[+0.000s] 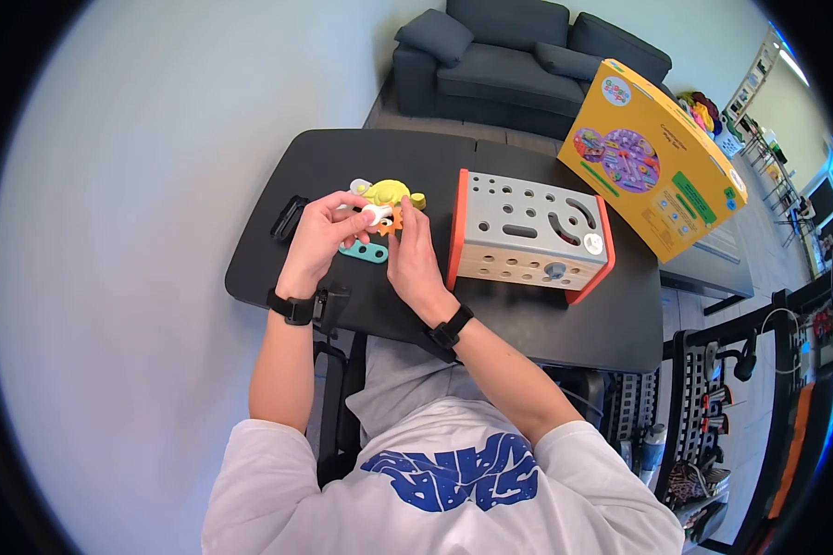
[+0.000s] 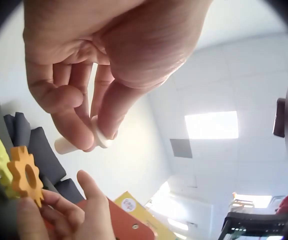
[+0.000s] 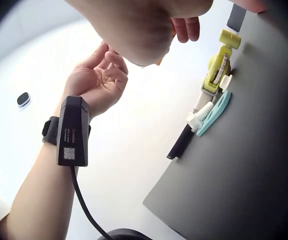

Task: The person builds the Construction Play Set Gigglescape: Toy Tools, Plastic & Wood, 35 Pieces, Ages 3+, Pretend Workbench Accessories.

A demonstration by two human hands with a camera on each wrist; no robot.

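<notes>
Black bench (image 1: 416,148), both hands up over its left part. Left hand (image 1: 322,231): fingers nipped together on the white bolt (image 1: 379,214), shaft sticking out past them. It's a small hold up by the bolt's head, so a push off-axis could roll it loose. Teal strip (image 1: 372,258) and yellow toy (image 1: 389,192) lie close by; a dropped bolt would probably land among them or roll away. Orange gear (image 2: 18,167) sits in the right hand (image 1: 416,264), fingers closed on one side of its rim only, centre hole unfilled; a sideways shove could twist it and tip the hole out of line. Grey-topped box (image 1: 532,213) stands just right of that hand: a wide wrist swing might bump it.
</notes>
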